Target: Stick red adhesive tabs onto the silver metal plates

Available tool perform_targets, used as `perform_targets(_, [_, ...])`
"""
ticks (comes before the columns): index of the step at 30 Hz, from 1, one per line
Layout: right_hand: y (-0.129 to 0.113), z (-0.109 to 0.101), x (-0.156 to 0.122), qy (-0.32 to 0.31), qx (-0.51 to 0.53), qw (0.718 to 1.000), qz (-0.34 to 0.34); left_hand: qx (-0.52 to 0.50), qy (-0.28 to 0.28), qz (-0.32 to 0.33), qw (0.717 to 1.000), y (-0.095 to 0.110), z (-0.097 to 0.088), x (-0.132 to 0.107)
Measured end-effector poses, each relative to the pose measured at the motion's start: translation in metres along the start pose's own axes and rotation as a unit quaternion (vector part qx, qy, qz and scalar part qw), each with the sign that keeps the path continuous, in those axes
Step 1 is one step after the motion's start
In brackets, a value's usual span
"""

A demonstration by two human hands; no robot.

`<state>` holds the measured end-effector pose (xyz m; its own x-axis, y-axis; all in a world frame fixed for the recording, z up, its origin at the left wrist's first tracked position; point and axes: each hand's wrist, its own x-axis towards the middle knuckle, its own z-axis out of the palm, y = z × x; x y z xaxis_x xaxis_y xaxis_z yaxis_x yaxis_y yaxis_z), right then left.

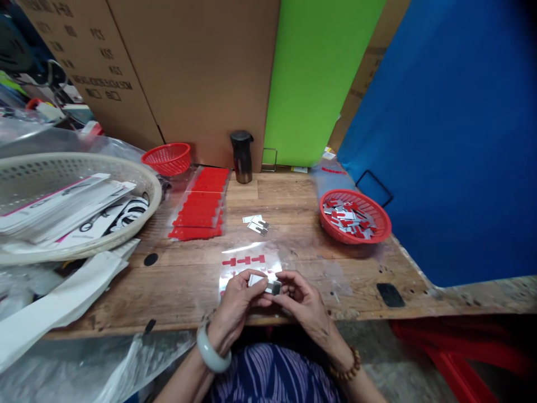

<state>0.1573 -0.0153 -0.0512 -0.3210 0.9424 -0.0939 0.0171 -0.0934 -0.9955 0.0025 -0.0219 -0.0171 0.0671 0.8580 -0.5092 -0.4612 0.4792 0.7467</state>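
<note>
My left hand (235, 301), with a pale bangle on its wrist, pinches a small white card with a dark grey end (274, 287) between thumb and fingers. The fingertips of my right hand (309, 309) close on the card's right end; a beaded bracelet is on that wrist. Beneath and behind both hands lies a clear sheet with red T-shaped stickers (246, 261), its near part covered by the hands. A few similar white and grey cards (257, 224) lie loose farther back on the wooden table (188, 280).
Right of the hands, a red basket (356, 239) holds many red-and-white pieces. Stacked red sticker sheets (200, 204) lie to the left. A large cream basket (156, 193) with printed cards fills the left side. A black bottle (242, 158) and small red basket (168, 158) stand behind.
</note>
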Motion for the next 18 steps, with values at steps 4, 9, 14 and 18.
perform_targets(4, [-0.005,-0.003,-0.003,-0.02,-0.05,0.998,-0.043,0.01,-0.01,-0.006,1.0,0.002,-0.002,-0.004])
perform_targets(9, [-0.01,-0.006,-0.009,-0.034,-0.1,0.993,-0.057,0.006,-0.034,-0.044,0.998,0.0,-0.003,-0.007])
perform_targets(14, [-0.01,-0.009,-0.013,-0.048,-0.116,0.991,-0.053,0.01,-0.055,-0.059,0.997,-0.006,-0.006,-0.005])
perform_targets(18, [-0.003,-0.02,-0.008,-0.069,-0.124,0.989,-0.042,-0.001,-0.037,-0.054,0.998,-0.008,-0.011,-0.002])
